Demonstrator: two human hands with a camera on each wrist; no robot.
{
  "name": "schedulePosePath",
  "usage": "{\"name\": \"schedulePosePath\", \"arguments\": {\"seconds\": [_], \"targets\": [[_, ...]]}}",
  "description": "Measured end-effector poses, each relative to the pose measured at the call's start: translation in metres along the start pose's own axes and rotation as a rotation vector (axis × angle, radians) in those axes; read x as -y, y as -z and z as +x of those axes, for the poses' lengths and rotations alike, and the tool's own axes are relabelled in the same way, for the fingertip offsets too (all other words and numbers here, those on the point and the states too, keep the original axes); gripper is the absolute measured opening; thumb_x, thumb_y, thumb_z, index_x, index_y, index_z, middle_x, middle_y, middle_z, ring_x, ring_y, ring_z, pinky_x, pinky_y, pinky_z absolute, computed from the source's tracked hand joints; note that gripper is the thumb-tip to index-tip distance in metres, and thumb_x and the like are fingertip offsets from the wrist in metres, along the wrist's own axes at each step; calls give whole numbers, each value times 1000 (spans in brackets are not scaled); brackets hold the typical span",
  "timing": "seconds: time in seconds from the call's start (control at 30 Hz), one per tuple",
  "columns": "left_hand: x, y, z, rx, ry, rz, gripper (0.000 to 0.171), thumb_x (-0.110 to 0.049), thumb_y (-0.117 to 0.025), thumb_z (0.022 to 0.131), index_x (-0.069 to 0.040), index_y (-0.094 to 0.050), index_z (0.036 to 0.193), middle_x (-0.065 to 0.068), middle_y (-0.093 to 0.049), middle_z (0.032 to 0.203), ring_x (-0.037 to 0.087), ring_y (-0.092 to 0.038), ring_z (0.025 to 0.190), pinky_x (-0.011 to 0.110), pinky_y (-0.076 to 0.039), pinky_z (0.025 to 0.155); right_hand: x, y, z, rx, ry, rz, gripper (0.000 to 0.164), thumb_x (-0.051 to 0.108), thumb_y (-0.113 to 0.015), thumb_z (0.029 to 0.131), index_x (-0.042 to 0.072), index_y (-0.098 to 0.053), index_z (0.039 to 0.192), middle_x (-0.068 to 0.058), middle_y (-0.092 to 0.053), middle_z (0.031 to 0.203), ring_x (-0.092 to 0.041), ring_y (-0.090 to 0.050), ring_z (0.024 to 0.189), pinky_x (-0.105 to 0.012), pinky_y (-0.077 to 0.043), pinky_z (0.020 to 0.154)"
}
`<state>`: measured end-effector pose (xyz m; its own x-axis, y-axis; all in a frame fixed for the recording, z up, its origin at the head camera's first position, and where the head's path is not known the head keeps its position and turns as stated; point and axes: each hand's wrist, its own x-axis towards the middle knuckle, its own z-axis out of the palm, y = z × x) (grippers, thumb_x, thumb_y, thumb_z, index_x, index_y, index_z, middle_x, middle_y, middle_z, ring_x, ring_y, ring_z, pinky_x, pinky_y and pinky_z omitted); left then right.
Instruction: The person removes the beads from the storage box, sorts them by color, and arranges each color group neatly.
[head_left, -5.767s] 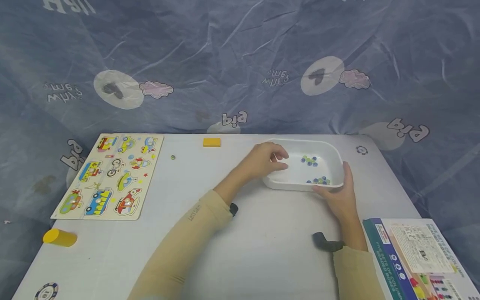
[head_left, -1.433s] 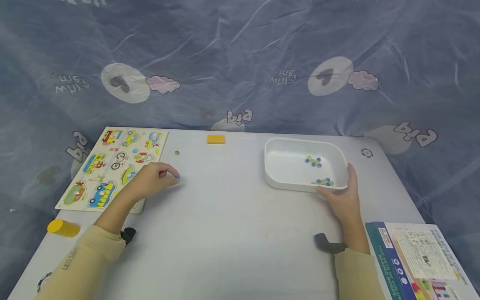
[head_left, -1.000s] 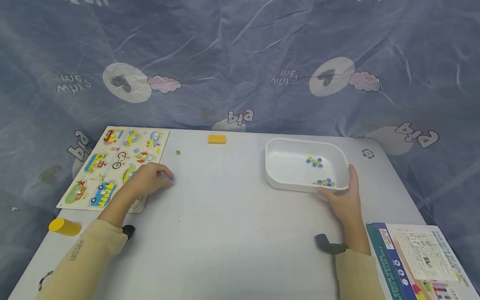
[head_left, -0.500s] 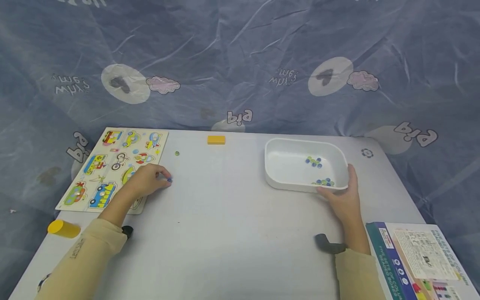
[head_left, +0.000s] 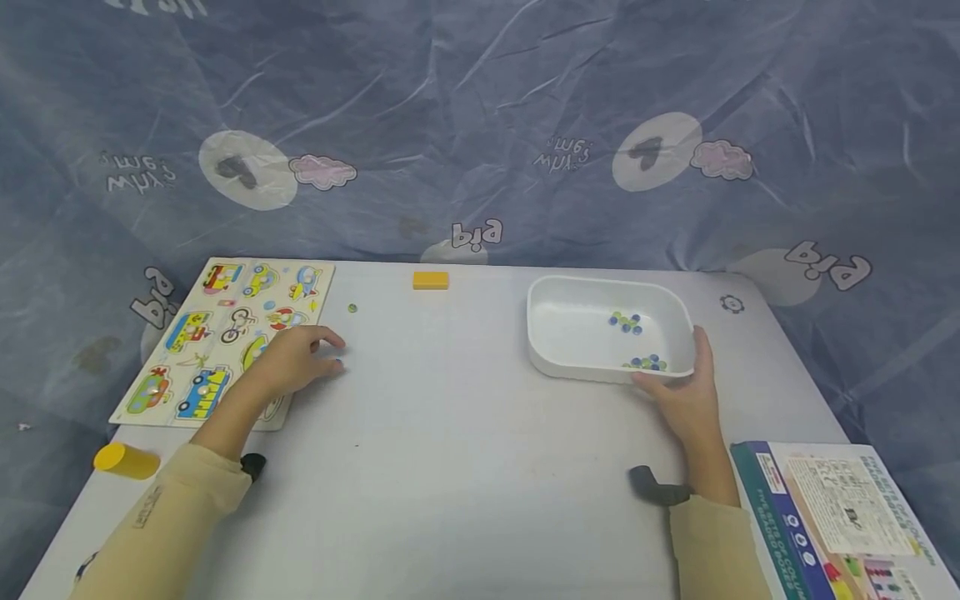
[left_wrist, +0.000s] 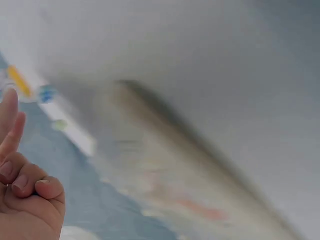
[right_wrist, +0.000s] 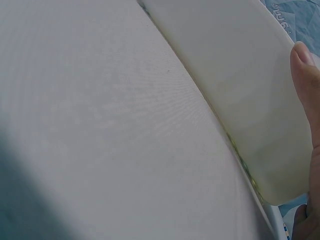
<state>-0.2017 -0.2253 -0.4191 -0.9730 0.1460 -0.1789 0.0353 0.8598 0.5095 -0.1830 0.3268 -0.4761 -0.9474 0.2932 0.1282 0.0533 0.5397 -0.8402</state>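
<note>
In the head view my left hand (head_left: 292,363) is over the right edge of the wooden vehicle puzzle board (head_left: 161,358), thumb and index finger parted. A small blue marble (head_left: 339,362) lies right at the thumb tip; the left wrist view shows this blue marble (left_wrist: 46,93) just beyond the fingertips, with the other fingers curled into the palm. A green marble (head_left: 352,308) rests farther back on the table. My right hand (head_left: 688,392) grips the near right corner of a white tray (head_left: 570,371), thumb on its front wall. Blue and green marbles (head_left: 626,322) lie inside in two clusters.
A yellow block (head_left: 431,281) lies at the table's back edge. The yellow cylinder (head_left: 127,461) is on its side at left. At front right sits a boxed bead set (head_left: 840,508). A patterned blue cloth (head_left: 480,133) rises behind the table.
My left hand has come from the tray to beside the puzzle board carrying a blue marble. Thumb and finger have just parted from their pinch on it. My right hand keeps holding the tray.
</note>
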Motion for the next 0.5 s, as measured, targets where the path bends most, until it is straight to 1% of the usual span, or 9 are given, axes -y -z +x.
{"name": "schedulePosePath", "arguments": {"seconds": [0.07, 0.13, 0.23, 0.33, 0.4, 0.47, 0.5], "targets": [[-14, 2, -2, -15, -33, -17, 34, -25, -72, 83, -16, -64, 115, 15, -59, 124, 33, -54, 110, 47, -46, 88, 0, 0, 0, 0, 1, -1, 116, 37, -85, 66, 44, -3, 148, 11, -18, 157, -19, -21, 146, -46, -16, 118], [-32, 3, -5, -25, -73, -46, 35, -25, -72, 84, -16, -63, 117, 13, -59, 128, 35, -54, 116, 50, -45, 92, 0, 1, 0, -3, 4, -2, 116, 37, -85, 66, 44, -3, 148, 10, -18, 157, -19, -21, 145, -47, -16, 118], [-63, -1, -8, -38, -146, -86, 35, -26, -71, 85, -20, -62, 118, 6, -59, 129, 33, -56, 116, 48, -46, 93, 0, 1, 0, -4, 3, -7, 116, 37, -85, 67, 42, -3, 149, 10, -17, 158, -20, -19, 146, -47, -15, 118], [-94, -11, -9, -49, -225, -120, 34, -27, -71, 85, -23, -62, 117, 2, -62, 122, 27, -58, 109, 43, -48, 90, 0, 1, -1, 1, -6, -9, 117, 38, -84, 67, 41, -1, 149, 11, -13, 158, -20, -16, 147, -48, -13, 118], [-115, -20, -7, -47, -271, -139, 33, -29, -71, 85, -25, -63, 116, -2, -64, 117, 22, -59, 104, 39, -48, 87, 0, 1, -1, 4, -11, -10, 117, 38, -84, 68, 41, 0, 149, 12, -11, 159, -20, -14, 147, -49, -13, 118], [-135, -29, -3, -36, -311, -160, 31, -30, -71, 85, -26, -64, 114, -3, -64, 101, 17, -57, 92, 35, -48, 79, 1, 1, -2, 4, -11, -9, 117, 38, -84, 67, 42, 1, 148, 12, -11, 158, -20, -15, 147, -49, -13, 118], [-145, -34, 0, -30, -334, -168, 30, -30, -70, 85, -26, -64, 114, -2, -62, 93, 16, -55, 86, 33, -47, 75, 1, 1, -2, 3, -8, -7, 117, 38, -84, 67, 42, 0, 148, 12, -11, 158, -20, -16, 147, -48, -14, 118]]}}
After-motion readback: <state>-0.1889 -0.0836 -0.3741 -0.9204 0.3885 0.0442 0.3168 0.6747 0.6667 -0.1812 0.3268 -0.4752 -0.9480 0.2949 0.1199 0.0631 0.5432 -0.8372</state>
